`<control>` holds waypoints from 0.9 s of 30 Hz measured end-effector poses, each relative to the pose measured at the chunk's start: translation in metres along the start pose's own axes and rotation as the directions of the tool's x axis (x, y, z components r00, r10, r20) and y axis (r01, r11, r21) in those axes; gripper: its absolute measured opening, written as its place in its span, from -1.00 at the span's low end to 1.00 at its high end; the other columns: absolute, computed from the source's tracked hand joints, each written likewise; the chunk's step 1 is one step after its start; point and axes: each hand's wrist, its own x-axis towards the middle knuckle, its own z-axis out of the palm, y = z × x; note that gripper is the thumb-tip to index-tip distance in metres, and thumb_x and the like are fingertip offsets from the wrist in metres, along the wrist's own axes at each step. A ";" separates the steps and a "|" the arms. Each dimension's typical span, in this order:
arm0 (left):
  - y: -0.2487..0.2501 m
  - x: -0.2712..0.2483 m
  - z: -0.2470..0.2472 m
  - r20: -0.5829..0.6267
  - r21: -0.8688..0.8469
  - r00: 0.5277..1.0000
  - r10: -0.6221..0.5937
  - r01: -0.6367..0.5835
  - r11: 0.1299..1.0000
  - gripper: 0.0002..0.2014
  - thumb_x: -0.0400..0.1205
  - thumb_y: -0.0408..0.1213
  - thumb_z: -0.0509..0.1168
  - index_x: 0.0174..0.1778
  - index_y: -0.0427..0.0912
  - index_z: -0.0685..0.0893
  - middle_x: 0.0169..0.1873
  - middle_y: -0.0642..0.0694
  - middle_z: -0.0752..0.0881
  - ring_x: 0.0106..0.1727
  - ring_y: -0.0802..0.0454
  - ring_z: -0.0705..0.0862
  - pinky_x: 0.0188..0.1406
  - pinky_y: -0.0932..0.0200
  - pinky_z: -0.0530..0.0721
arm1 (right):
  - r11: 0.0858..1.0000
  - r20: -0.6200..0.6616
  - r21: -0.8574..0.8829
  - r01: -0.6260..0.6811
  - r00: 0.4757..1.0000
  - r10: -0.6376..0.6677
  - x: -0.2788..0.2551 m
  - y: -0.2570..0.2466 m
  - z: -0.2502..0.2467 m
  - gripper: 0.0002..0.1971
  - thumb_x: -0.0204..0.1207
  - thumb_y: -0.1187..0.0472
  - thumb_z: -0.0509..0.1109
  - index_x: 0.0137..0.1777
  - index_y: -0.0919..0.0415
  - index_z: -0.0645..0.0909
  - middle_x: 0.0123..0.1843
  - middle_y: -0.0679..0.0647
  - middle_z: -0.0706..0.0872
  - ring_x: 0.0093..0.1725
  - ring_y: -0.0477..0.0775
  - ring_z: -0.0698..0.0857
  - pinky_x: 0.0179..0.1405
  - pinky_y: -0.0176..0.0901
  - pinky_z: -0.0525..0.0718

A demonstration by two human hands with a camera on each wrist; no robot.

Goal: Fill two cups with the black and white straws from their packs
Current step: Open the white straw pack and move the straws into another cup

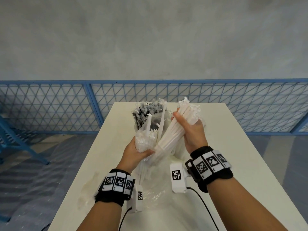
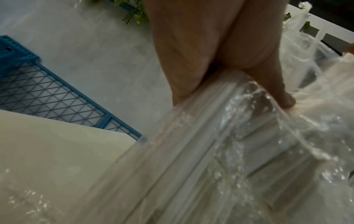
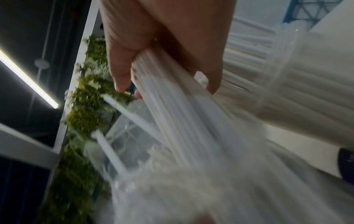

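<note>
My left hand (image 1: pixel 138 150) grips a clear plastic pack of white straws (image 1: pixel 144 140) above the white table (image 1: pixel 233 147); the wrist view shows its fingers (image 2: pixel 272 84) wrapped over the crinkled pack (image 2: pixel 220 136). My right hand (image 1: pixel 188 127) holds a thick bundle of white straws (image 1: pixel 176 129), tilted up to the right, its lower end still inside the pack. The right wrist view shows the fingers (image 3: pixel 124 68) curled round that bundle (image 3: pixel 182 121). Behind the hands stands a clear cup with black wrapped straws (image 1: pixel 146 110). A second clear cup (image 3: pixel 298 84) full of white straws shows at the right.
A crumpled clear plastic wrapper (image 1: pixel 150 195) lies on the table near my wrists, with loose white straws (image 1: pixel 145 172) under the pack. A blue mesh fence (image 1: pixel 50 105) runs behind the table. Black cables (image 1: pixel 205 207) trail from the wrist cameras.
</note>
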 end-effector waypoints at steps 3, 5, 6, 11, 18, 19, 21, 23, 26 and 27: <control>0.000 0.001 0.001 0.001 -0.020 1.000 0.000 0.000 1.000 -0.36 0.31 -0.43 0.56 0.29 -0.03 0.53 0.09 0.08 0.71 0.16 0.20 0.65 -0.08 0.49 0.63 | 0.976 0.129 -0.218 0.004 0.991 0.025 -0.015 0.016 0.001 -0.77 0.33 0.35 0.54 -0.08 0.04 0.70 -0.11 0.00 0.80 -0.04 -0.06 0.79 -0.03 -0.18 0.75; -0.003 0.002 0.000 -0.003 -0.043 1.000 -0.006 0.006 0.999 -0.31 0.29 -0.38 0.60 0.34 -0.06 0.52 0.13 0.02 0.72 0.20 0.11 0.67 -0.04 0.38 0.66 | 0.953 0.155 -0.302 -0.030 0.985 0.081 -0.025 0.028 0.003 -0.72 0.30 0.34 0.57 -0.08 -0.03 0.70 -0.05 0.03 0.82 0.02 -0.02 0.79 0.10 -0.03 0.74; -0.003 0.001 0.000 0.000 -0.051 1.000 -0.008 0.008 0.999 -0.27 0.25 -0.32 0.63 0.35 -0.06 0.52 0.14 0.00 0.72 0.21 0.08 0.68 -0.01 0.31 0.67 | 0.947 0.147 -0.318 -0.041 0.985 0.092 -0.029 0.033 0.004 -0.73 0.31 0.33 0.57 -0.08 -0.04 0.70 -0.03 0.03 0.82 0.03 0.00 0.79 0.15 0.03 0.72; -0.001 -0.003 0.001 -0.004 -0.035 1.000 -0.006 0.006 0.999 -0.34 0.20 -0.28 0.64 0.19 0.09 0.55 0.06 0.07 0.73 0.16 0.11 0.69 0.02 0.34 0.67 | 0.974 -0.089 -0.188 -0.125 0.990 0.110 -0.019 0.031 0.013 -0.80 0.40 0.27 0.51 -0.01 0.06 0.66 -0.01 0.05 0.77 0.07 0.08 0.74 0.21 0.10 0.67; 0.001 -0.004 -0.005 -0.003 -0.051 1.000 -0.022 0.022 0.998 -0.25 0.13 -0.14 0.62 0.28 -0.03 0.57 0.12 0.03 0.73 0.21 0.07 0.68 0.17 0.14 0.65 | 0.999 -0.146 -0.024 -0.023 0.989 0.020 0.008 -0.014 0.017 -0.94 0.44 0.29 0.45 -0.18 0.14 0.64 -0.42 -0.09 0.71 -0.33 -0.07 0.69 -0.23 -0.16 0.68; 0.002 -0.004 -0.004 -0.006 -0.057 1.000 -0.023 0.023 0.998 -0.21 0.12 -0.11 0.62 0.31 -0.05 0.55 0.15 0.02 0.73 0.22 0.07 0.68 0.19 0.11 0.64 | 1.000 -0.159 0.010 -0.017 0.987 0.018 0.010 -0.016 0.016 -0.95 0.44 0.28 0.45 -0.15 0.16 0.63 -0.41 -0.08 0.71 -0.34 -0.10 0.69 -0.27 -0.21 0.67; 0.002 -0.004 -0.002 -0.017 -0.064 1.000 -0.026 0.025 0.998 -0.23 0.13 -0.13 0.62 0.29 -0.06 0.56 0.13 0.01 0.73 0.20 0.09 0.69 0.19 0.13 0.65 | 1.000 -0.148 0.022 -0.020 0.989 0.023 0.009 -0.013 0.013 -0.90 0.44 0.26 0.46 -0.07 0.19 0.64 -0.28 -0.01 0.73 -0.26 -0.09 0.71 -0.22 -0.24 0.68; 0.003 -0.004 0.000 -0.022 -0.081 0.999 -0.026 0.024 0.996 -0.32 0.19 -0.28 0.61 0.25 -0.09 0.57 0.09 -0.02 0.74 0.14 0.08 0.71 0.09 0.27 0.67 | 0.998 -0.095 -0.038 -0.043 0.995 0.039 0.004 -0.003 0.010 -0.74 0.39 0.27 0.50 0.08 0.24 0.64 -0.10 0.05 0.75 -0.07 -0.04 0.74 -0.09 -0.21 0.71; 0.006 -0.005 0.004 -0.005 -0.080 1.000 -0.004 0.003 0.997 -0.37 0.30 -0.41 0.59 0.29 -0.16 0.55 0.07 -0.06 0.74 0.10 0.13 0.71 0.00 0.38 0.68 | 0.980 0.001 -0.183 -0.077 0.997 0.079 -0.006 0.015 0.006 -0.64 0.30 0.31 0.57 0.12 0.23 0.66 0.02 0.08 0.77 0.06 0.01 0.75 0.06 -0.10 0.72; 0.007 -0.005 0.005 -0.003 -0.071 1.000 0.000 0.000 0.997 -0.38 0.31 -0.39 0.59 0.29 -0.11 0.55 0.07 -0.01 0.74 0.09 0.20 0.71 0.01 0.36 0.68 | 0.973 0.018 -0.213 -0.091 0.995 0.097 -0.009 0.019 0.006 -0.66 0.29 0.33 0.58 0.08 0.19 0.68 0.02 0.08 0.78 0.06 0.00 0.75 0.08 -0.06 0.72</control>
